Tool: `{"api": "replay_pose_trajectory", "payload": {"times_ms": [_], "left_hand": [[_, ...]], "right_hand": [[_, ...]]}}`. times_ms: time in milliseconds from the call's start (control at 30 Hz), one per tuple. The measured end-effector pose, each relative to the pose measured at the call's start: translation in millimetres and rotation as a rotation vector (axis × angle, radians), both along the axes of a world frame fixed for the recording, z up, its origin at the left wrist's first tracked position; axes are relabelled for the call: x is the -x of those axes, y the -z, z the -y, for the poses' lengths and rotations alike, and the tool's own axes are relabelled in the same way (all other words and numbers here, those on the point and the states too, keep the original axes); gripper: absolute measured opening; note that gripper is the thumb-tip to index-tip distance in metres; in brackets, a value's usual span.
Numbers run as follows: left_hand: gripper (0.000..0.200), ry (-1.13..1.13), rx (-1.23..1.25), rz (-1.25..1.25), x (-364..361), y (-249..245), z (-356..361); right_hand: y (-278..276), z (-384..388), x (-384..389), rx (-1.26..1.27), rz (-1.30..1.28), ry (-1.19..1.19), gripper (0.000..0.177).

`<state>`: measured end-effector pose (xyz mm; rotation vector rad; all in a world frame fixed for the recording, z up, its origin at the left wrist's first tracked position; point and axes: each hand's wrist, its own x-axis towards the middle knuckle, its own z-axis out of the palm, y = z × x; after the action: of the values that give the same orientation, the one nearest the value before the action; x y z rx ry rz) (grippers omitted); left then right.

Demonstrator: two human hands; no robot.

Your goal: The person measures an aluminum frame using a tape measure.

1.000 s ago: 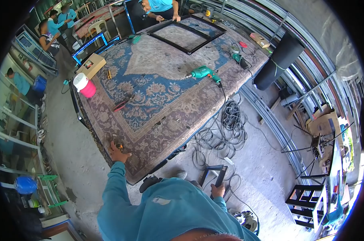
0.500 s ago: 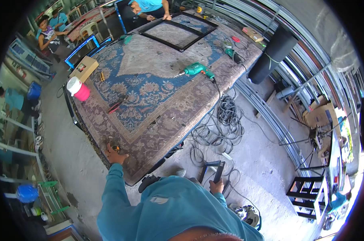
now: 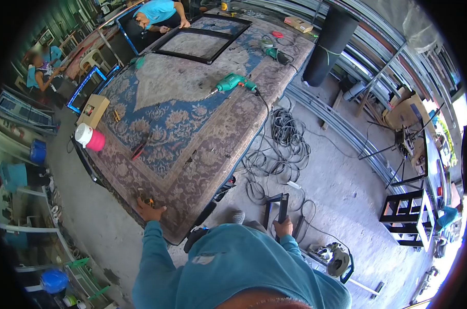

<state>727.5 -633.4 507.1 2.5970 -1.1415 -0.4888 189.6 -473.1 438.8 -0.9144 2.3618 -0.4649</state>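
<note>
My left hand (image 3: 150, 212) is on the near left corner of the carpet-covered table (image 3: 192, 180), fingers and thumb spread apart. Right by its fingers lies a small yellow-and-black object (image 3: 150, 201) that looks like a tape measure; the hand partly surrounds it without closing. Low at my right side, my right hand (image 3: 283, 228) is closed around a dark angular metal frame (image 3: 282, 208). The frame's lower part is hard to make out.
A green drill (image 3: 233, 82), red-handled pliers (image 3: 138, 150), a pink-and-white jug (image 3: 91, 138) and a cardboard box (image 3: 93, 110) are on the table. A co-worker (image 3: 159, 14) leans over a black frame (image 3: 202, 41). Coiled cable (image 3: 287, 131) and a power saw (image 3: 336, 257) are on the floor.
The view has shifted, so the table and its tools appear farther left and the saw shows more. My left hand stays by the yellow-and-black object; my right hand keeps hold of the metal frame.
</note>
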Motion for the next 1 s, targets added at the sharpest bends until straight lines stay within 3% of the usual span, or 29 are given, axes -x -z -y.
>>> {"api": "replay_pose_trajectory", "payload": {"times_ms": [300, 400, 600, 733, 833, 933, 1000], "left_hand": [[0.128, -0.048, -0.067, -0.023, 8, -16, 2], [0.128, -0.07, -0.068, -0.03, 5, -10, 3], [0.127, -0.053, -0.034, -0.027, 6, -12, 2], [0.123, -0.019, -0.009, -0.004, 2, -5, 0], [0.118, 0.02, 0.065, -0.118, -15, 4, 1], [0.11, 0.094, -0.087, 0.069, -33, 4, 13], [0.107, 0.023, -0.191, -0.004, -33, 1, 31]], "right_hand": [[-24, 5, -9, 0.045, -0.012, 0.039, 0.059], [-27, 8, -5, -0.048, 0.049, 0.017, 0.076], [-10, 3, -2, -0.01, 0.007, 0.029, 0.065], [-31, -1, -7, -0.05, 0.033, 0.04, 0.076], [-37, -35, -16, -0.012, 0.038, 0.054, 0.078], [-10, -103, -15, -0.138, 0.053, 0.095, 0.082], [30, -158, -14, -0.16, 0.036, 0.237, 0.078]]}}
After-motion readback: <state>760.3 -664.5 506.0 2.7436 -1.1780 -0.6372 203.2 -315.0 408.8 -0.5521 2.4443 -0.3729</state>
